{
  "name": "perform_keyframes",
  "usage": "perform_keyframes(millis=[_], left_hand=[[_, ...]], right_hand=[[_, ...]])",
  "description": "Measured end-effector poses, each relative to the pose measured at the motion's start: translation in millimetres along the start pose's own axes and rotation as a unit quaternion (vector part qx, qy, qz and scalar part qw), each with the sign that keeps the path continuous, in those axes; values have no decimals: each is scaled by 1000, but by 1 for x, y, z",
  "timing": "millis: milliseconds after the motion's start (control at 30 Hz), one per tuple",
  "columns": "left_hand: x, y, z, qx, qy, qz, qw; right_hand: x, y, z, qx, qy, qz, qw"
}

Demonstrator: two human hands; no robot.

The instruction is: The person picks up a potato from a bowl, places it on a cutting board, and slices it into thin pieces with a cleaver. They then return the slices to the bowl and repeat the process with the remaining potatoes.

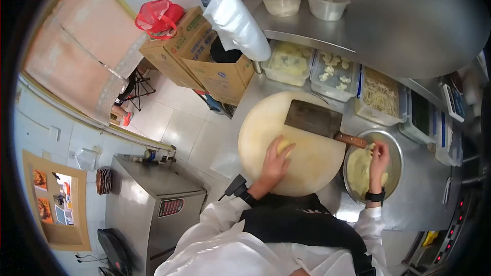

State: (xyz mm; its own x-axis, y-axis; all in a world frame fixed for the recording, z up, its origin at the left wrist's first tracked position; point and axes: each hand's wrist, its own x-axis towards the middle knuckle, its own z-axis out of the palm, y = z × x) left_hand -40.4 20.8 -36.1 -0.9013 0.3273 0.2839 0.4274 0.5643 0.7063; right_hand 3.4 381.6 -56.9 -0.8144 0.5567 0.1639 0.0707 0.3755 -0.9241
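Observation:
My left hand rests on the round pale cutting board, its fingers curled round a yellowish piece. Across the board's upper right lies a cleaver, its wooden handle sticking out over the rim of a metal bowl. Pale yellow slices lie in liquid in that bowl. Over the bowl's right side is my right hand, fingers pinched together near a small yellowish bit; what exactly they hold is too small to make out.
Clear tubs with pale pieces, white chunks and sprouts line the back. Above them runs a metal shelf. Cardboard boxes stand at left, a steel cabinet lower left. A person's foot shows beyond the doorway.

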Motion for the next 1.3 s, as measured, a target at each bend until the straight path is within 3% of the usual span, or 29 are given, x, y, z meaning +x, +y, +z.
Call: perform_keyframes(millis=[67, 133, 233, 300, 367, 500, 600, 633, 700, 767, 800, 867, 900, 967, 1000, 1133, 1200, 1267, 1300], left_hand=[[7, -12, -4, -13, 4, -12, 1000], [20, -19, -15, 64, 1, 5, 998], [29, -25, -25, 170, 59, -2, 984], [30, -26, -26, 161, 78, -20, 984], [24, -28, -26, 157, 101, -43, 981], [3, -41, -37, 122, 103, -23, 987], [-19, -43, -41, 119, 79, -45, 989], [-26, -51, -42, 128, 84, -52, 987], [-42, -61, -40, 115, 68, -59, 989], [-52, -70, -39, 59, 121, -80, 988], [-55, -70, -35, 45, 110, -84, 989], [-61, -68, -29, 60, 140, -133, 979], [-60, -67, -28, 53, 132, -135, 981], [-58, -66, -26, 67, 151, -141, 976], [-57, -65, -27, 64, 147, -141, 977], [-55, -58, -30, 125, 133, -161, 970], [-50, -50, -34, 147, 132, -172, 965], [-42, -39, -43, 129, 141, -137, 972], [-36, -37, -45, 128, 138, -136, 973]], right_hand=[[10, 45, -14, -12, 21, 16, 1000], [10, 62, -21, -216, -38, -22, 975], [14, 89, 3, -326, -45, -55, 943], [22, 90, 12, -318, -84, -24, 944], [23, 83, 20, -443, -80, 5, 893], [37, 113, 16, -476, -41, 50, 877], [46, 150, 1, -502, -37, -53, 862], [48, 153, -7, -511, -41, -47, 857], [57, 157, -28, -444, -81, 8, 892], [62, 159, -47, -382, 22, -20, 924], [63, 139, -57, -397, 24, -12, 917], [50, 68, -66, -101, 66, 106, 987], [44, 46, -67, -109, 69, 111, 985], [31, 6, -64, 48, 89, 59, 993], [22, -19, -57, 45, 92, 60, 993], [-15, -75, -3, 248, -159, 42, 955], [-34, -97, 38, 193, -256, 114, 940], [-48, -90, 78, 19, -296, 6, 955], [-55, -106, 96, 47, -315, -2, 948]])
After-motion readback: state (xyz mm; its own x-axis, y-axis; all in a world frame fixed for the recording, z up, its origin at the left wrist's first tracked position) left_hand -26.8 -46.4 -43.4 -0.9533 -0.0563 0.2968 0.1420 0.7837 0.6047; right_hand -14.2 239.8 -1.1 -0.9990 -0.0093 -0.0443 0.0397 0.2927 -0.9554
